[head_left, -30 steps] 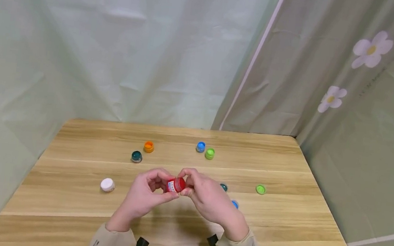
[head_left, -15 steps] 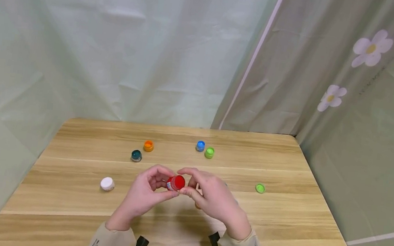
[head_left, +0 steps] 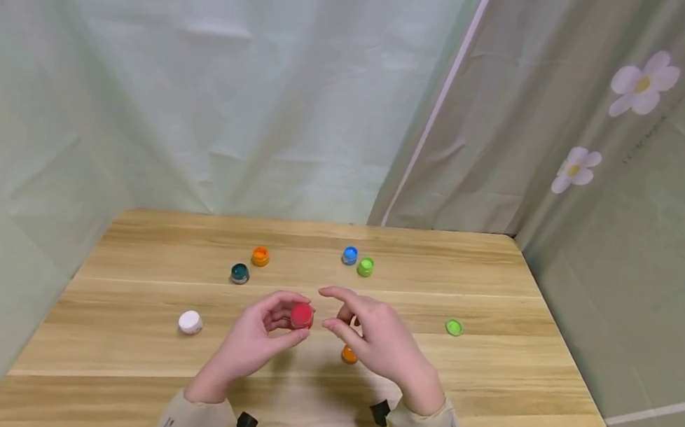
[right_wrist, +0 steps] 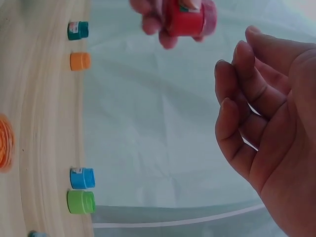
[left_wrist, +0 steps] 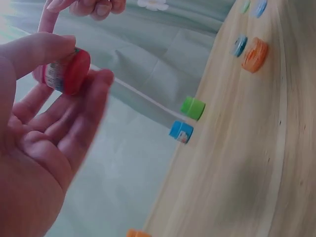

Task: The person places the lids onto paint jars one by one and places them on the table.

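Note:
A small red paint jar [head_left: 301, 315] is held upright-tilted above the table, its round top toward the head camera. My left hand [head_left: 252, 337] grips it between thumb and fingers; in the left wrist view the thumb lies on the side of the jar [left_wrist: 74, 71]. Just to the right, my right hand [head_left: 381, 341] hovers apart from the jar, thumb and forefinger spread with nothing between them. In the right wrist view its fingers are loosely bent, and a paler red band shows at the end of the jar [right_wrist: 187, 19] facing them.
Open jars stand farther back: orange [head_left: 260, 255], dark teal [head_left: 240, 274], blue [head_left: 350, 255] and green [head_left: 365, 267]. A white-topped jar [head_left: 190, 322] is at left. An orange lid [head_left: 349, 355] lies by the right hand, a green lid [head_left: 453, 327] farther right.
My right hand has let go of the red jar's end and drawn back to the right. The left hand has turned the jar's top more toward the head camera.

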`<action>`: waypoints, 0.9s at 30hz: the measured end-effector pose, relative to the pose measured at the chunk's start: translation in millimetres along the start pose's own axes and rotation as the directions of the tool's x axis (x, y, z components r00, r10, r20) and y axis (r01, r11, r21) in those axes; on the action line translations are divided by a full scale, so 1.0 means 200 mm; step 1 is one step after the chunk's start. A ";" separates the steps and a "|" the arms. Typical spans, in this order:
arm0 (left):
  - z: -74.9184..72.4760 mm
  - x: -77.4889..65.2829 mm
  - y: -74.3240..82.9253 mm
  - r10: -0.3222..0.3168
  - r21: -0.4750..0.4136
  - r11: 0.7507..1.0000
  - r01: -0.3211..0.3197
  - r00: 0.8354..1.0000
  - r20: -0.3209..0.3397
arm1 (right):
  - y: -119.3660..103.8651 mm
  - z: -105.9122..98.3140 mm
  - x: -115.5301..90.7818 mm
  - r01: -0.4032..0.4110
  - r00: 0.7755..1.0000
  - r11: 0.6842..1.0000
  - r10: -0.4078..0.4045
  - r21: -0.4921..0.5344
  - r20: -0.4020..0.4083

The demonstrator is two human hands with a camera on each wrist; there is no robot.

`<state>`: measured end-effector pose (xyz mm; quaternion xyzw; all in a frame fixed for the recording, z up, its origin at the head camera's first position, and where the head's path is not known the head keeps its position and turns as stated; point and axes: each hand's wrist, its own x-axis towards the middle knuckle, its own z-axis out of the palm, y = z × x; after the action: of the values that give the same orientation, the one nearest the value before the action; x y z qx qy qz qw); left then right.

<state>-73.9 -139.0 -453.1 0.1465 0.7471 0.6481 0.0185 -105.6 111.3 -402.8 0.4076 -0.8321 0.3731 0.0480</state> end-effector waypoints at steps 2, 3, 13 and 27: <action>-0.02 0.00 -0.01 -0.007 0.055 0.998 0.006 1.000 0.009 | 0.00 0.00 0.00 -0.010 1.000 1.000 0.010 0.001 -0.006; -0.03 -0.01 -0.01 -0.016 0.078 0.997 0.015 1.000 0.013 | 0.01 -0.01 -0.01 -0.013 1.000 1.000 0.013 0.002 -0.008; -0.24 -0.07 -0.03 -0.076 0.323 0.943 0.084 0.996 -0.036 | 0.03 -0.03 -0.03 -0.076 0.997 0.997 0.075 0.018 0.021; -0.46 -0.16 -0.08 -0.003 0.589 0.801 0.111 0.984 -0.180 | 0.08 -0.07 -0.07 -0.047 0.998 0.997 0.049 -0.063 0.028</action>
<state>-67.1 -236.6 -459.5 0.0665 0.9156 0.3898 -0.0727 -111.0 135.0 -407.1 0.3911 -0.8536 0.3419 0.0396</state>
